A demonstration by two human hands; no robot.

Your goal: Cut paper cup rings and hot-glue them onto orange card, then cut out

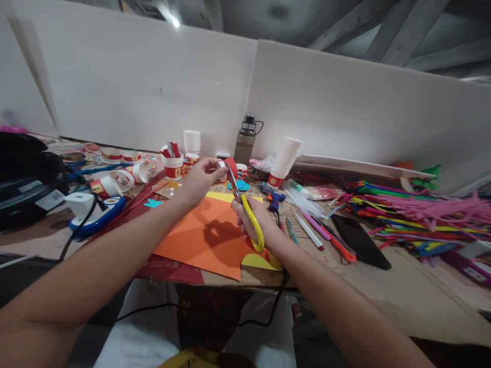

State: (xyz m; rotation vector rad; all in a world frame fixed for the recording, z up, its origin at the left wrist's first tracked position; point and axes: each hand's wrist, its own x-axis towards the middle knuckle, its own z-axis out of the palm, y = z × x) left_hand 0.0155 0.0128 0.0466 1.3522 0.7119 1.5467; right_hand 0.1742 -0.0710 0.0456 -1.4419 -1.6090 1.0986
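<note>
My left hand pinches a curved red-and-white paper cup piece above the worktop. My right hand is wrapped round the yellow handle of a pair of scissors. The scissor blades point up and away from me and meet the red side of the cup piece; how deep they cut into it cannot be made out. Beneath both hands lies an orange sheet, with a yellow sheet partly under it. Light-blue paper cutouts lie just beyond the scissors.
Stacked paper cups and a water bottle stand at the back. A blue glue gun, pens, a phone and many pipe cleaners lie right. Left are a power strip and cut cups.
</note>
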